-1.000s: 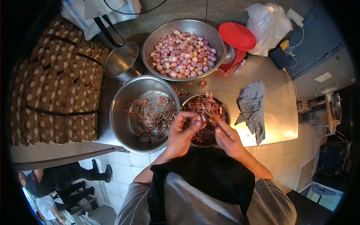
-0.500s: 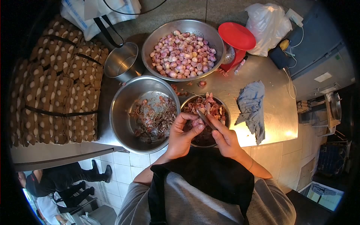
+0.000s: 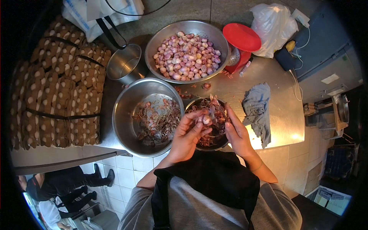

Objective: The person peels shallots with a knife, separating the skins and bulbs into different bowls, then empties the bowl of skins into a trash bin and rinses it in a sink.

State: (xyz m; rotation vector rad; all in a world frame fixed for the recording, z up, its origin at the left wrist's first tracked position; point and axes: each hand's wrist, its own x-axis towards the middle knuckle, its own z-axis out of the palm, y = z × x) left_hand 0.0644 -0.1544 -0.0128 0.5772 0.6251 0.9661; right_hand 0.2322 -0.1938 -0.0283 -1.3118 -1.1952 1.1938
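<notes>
My left hand [image 3: 186, 138] is closed on a pale pink shallot [image 3: 206, 120] above a small dark-rimmed bowl [image 3: 227, 142] of red skins. On the bowl's right side, my right hand [image 3: 238, 134] grips a small knife [image 3: 225, 113], its blade pointing up and away from me. Left of the hands, a steel bowl [image 3: 122, 124] holds skins and root trimmings. Behind it, a large colander [image 3: 153, 51] is heaped with peeled shallots [image 3: 188, 57]. One reddish shallot [image 3: 206, 86] lies on the table between colander and small bowl.
Stacked egg trays [image 3: 61, 92] stand at the left, beside a steel pot [image 3: 124, 63]. A red scale [image 3: 242, 37], a white plastic bag [image 3: 273, 28] and a blue-grey cloth [image 3: 257, 111] are on the right. Other people [image 3: 65, 184] are at the lower left.
My right hand has moved right with the knife, away from the shallot. The shallot in my left hand now shows more of its pale surface.
</notes>
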